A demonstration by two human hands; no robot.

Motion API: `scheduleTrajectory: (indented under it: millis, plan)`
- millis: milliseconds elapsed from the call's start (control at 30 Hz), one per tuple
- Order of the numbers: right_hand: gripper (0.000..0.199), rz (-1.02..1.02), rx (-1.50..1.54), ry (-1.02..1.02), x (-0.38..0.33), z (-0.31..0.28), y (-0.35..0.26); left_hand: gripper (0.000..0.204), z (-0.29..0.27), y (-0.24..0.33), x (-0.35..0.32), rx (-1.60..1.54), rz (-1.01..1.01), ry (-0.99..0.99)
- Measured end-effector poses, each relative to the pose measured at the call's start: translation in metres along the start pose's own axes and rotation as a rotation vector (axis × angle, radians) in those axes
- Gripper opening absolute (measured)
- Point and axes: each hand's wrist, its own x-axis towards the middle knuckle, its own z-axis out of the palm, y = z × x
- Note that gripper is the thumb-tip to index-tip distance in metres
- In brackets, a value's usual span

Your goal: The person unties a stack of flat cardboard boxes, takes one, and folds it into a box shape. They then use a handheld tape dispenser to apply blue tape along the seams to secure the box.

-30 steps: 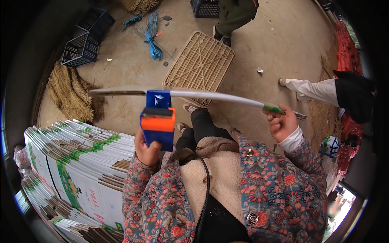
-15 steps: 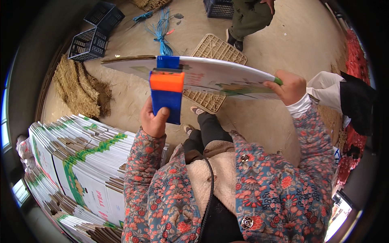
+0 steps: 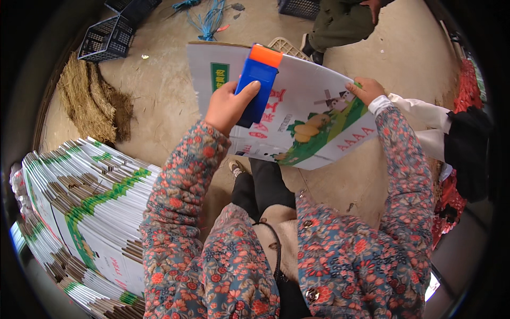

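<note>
My left hand (image 3: pixel 227 108) is closed around a blue hand tool with an orange end (image 3: pixel 257 85), its thumb along the tool's face. I cannot make out the tool's exact kind. It lies over the upper left of a flattened cardboard box (image 3: pixel 319 106), white with printed potatoes, a windmill, green bands and red lettering. My right hand (image 3: pixel 370 90) pinches the box's right edge, thumb on the printed face. The box is tilted in front of me, above my legs. Whether the tool touches the box is unclear.
Stacks of flattened white cardboard boxes (image 3: pixel 106 196) stand at lower left. Straw matting (image 3: pixel 87 98) lies behind them. Dark plastic crates (image 3: pixel 106 40), blue twine (image 3: pixel 210 21) and a beige slatted crate (image 3: pixel 289 47) sit farther off. Another person's leg (image 3: pixel 340 29) is at the top; red netting (image 3: pixel 465 87) hangs right.
The box has turned from nearly edge-on to show its printed face. My left hand and the tool have risen and moved right along it; my right hand still grips its edge.
</note>
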Motion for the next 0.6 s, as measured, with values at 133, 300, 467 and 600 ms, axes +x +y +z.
scheduleTrajectory:
  millis: [133,300,467,600]
  plan:
    - [0.070,0.181,0.038,-0.060,0.096,0.056,0.078,0.054,-0.012,-0.052,0.078,0.108,-0.101,0.008]
    - [0.064,0.341,-0.184,0.237,0.181,0.146,0.140,0.054,-0.002,-0.152,0.104,0.184,-0.111,0.020]
    - [0.066,-0.109,0.038,0.170,0.155,0.323,0.008,0.055,0.019,-0.251,0.105,0.195,-0.213,0.160]
    - [0.111,-0.041,-0.105,-0.277,0.086,0.444,-0.110,0.057,0.024,-0.312,0.134,0.007,-0.284,0.415]
